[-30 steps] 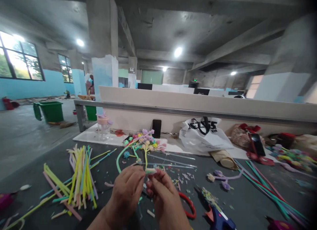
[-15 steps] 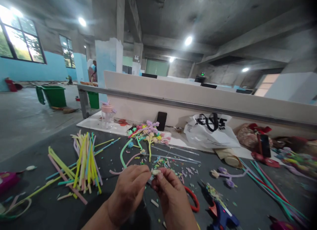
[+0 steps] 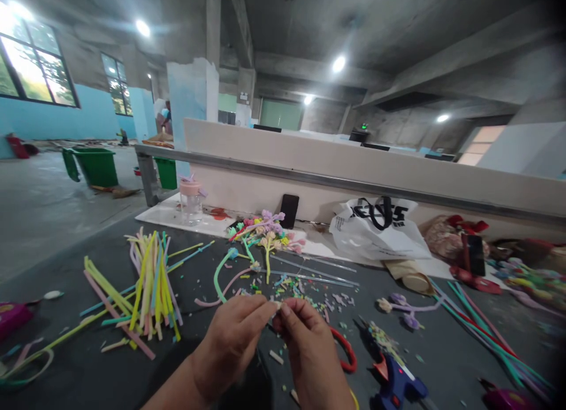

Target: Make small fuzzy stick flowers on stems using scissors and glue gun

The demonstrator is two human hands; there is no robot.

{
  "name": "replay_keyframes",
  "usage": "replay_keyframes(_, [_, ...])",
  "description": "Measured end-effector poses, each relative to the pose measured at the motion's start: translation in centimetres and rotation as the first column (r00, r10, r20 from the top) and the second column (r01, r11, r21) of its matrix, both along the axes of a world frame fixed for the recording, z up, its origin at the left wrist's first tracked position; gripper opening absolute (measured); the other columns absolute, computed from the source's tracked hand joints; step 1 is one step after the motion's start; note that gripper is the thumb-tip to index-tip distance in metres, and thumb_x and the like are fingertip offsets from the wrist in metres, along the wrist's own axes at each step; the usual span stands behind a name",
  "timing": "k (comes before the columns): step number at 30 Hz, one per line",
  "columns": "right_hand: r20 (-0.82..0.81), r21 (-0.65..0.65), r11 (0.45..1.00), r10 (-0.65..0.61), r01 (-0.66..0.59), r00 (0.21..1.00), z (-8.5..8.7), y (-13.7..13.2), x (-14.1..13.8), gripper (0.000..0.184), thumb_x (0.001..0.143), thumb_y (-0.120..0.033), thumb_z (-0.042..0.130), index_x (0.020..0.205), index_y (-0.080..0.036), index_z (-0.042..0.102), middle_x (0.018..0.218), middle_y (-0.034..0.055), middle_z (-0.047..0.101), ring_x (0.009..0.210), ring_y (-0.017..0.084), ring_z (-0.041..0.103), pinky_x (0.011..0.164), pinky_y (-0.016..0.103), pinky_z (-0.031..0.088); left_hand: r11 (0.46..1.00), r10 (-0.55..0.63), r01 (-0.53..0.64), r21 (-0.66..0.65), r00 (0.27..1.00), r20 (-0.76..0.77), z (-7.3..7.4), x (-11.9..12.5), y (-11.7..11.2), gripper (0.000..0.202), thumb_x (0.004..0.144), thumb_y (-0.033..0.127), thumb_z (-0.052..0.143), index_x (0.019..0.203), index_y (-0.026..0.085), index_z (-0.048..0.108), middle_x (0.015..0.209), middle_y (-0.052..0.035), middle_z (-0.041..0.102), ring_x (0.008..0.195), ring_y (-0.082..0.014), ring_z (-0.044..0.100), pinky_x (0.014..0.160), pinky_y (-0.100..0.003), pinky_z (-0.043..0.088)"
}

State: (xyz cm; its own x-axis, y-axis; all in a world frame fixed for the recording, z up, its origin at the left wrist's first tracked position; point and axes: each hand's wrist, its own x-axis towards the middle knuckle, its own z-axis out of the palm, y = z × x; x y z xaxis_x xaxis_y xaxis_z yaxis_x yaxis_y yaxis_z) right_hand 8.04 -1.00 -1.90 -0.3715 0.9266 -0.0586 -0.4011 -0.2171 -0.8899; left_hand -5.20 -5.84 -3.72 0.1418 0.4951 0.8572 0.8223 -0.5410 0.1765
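My left hand (image 3: pixel 232 339) and my right hand (image 3: pixel 307 348) meet low in the middle over a dark table (image 3: pixel 442 351). Both pinch one small pale straw piece (image 3: pixel 276 304) between thumb and fingertips. A bunch of little straw flowers (image 3: pixel 265 233) lies just beyond the hands. A pile of coloured straws (image 3: pixel 150 286) lies to the left. Red-handled scissors (image 3: pixel 347 354) rest under my right hand, partly hidden by it.
A blue glue gun (image 3: pixel 395 383) lies at the lower right, and long teal and pink straws (image 3: pixel 481 333) farther right. A white plastic bag (image 3: pixel 378 230), a black phone (image 3: pixel 289 210) and a clear jar (image 3: pixel 191 201) stand at the back. Green bins (image 3: pixel 95 165) and a person (image 3: pixel 165 118) are far left.
Both hands have sunk a little toward the table and stayed pinched on the small piece. The view has shifted slightly, so the table things sit a bit higher and to the right.
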Motion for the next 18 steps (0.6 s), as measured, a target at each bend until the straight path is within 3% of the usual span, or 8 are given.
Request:
replay_keyframes(8, [0.038,-0.029,0.999,-0.033,0.034,0.999,0.4,-0.3,-0.1,0.022,0.059,-0.031,0.076,0.062,-0.016,0.062,0.056,-0.0020,0.058,0.056,0.011,0.050,0.058,0.021,0.040,0.997,-0.034,0.035,0.067,0.999,-0.007,-0.8,-0.6,0.2,0.041,0.078,0.004,0.052,0.117,0.014,0.048,0.098,-0.0114,0.065,0.089,-0.0156,0.061,0.076,-0.026,0.051])
replay_keyframes(13, [0.021,-0.023,1.000,0.003,-0.002,1.000,0.7,-0.6,0.1,0.022,0.062,-0.033,0.074,0.063,-0.015,0.061,0.058,-0.0015,0.057,0.056,0.010,0.049,0.057,0.020,0.040,0.999,-0.029,0.029,0.037,0.999,0.013,-0.8,-0.7,0.2,0.042,0.077,0.003,0.052,0.118,0.015,0.049,0.098,-0.0109,0.065,0.091,-0.0159,0.061,0.078,-0.027,0.051])
replay_keyframes(18, [-0.027,0.003,0.999,0.039,-0.039,0.999,1.1,-0.8,0.6,0.024,0.064,-0.029,0.073,0.082,-0.021,0.061,0.067,-0.0028,0.059,0.060,0.011,0.052,0.060,0.021,0.042,0.998,-0.066,0.066,0.007,0.994,0.087,-0.9,-0.4,0.1,0.043,0.077,-0.001,0.051,0.116,0.017,0.050,0.097,-0.0098,0.065,0.090,-0.0148,0.061,0.078,-0.026,0.051])
